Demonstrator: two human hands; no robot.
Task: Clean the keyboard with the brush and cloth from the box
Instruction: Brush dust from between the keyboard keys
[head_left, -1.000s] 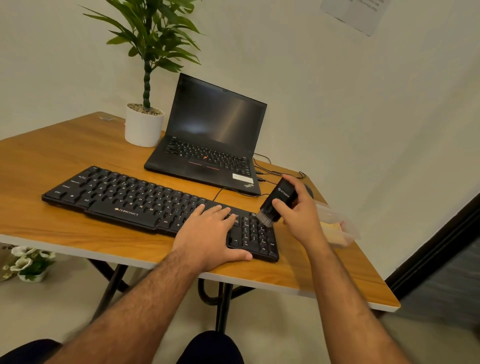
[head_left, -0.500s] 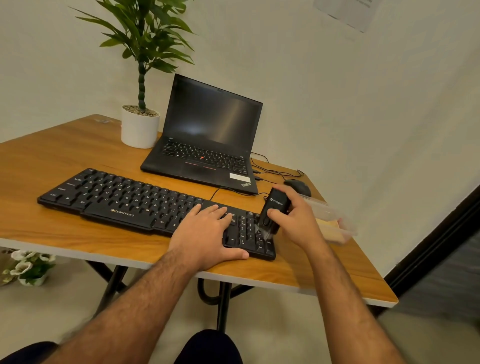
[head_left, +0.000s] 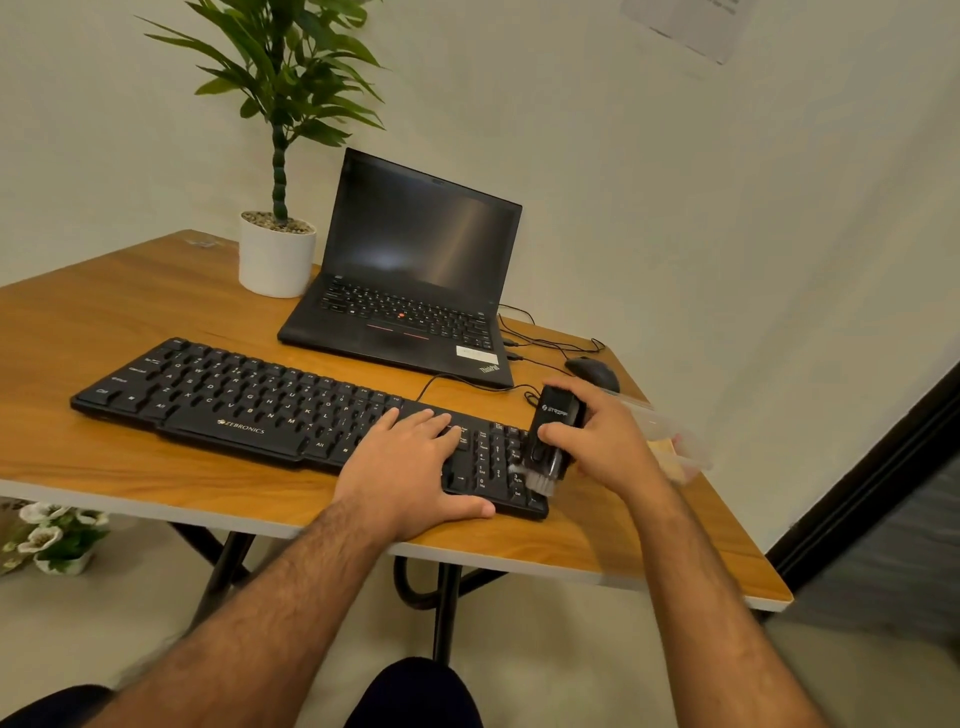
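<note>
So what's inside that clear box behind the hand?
The box sits behind the right hand. Something pale yellow shows through its wall, maybe the cloth. The hand covers the rest, so I cannot tell what else is inside.

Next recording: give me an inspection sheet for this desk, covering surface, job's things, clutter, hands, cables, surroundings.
Surface: wooden table, black legs under it.
Job's things: black keyboard lies flat near the front edge; brush stands bristles-down at its right end; clear box sits right of it, partly hidden; cloth not clearly seen.
Clutter: open laptop, screen dark; potted plant; mouse.
Hands: left hand rests flat on the keyboard's right part; right hand grips the brush.
Cables: black cables run between laptop and mouse; one leads to the keyboard.
Surroundings: pale wall, paper pinned on it; white flowers on the floor.
</note>
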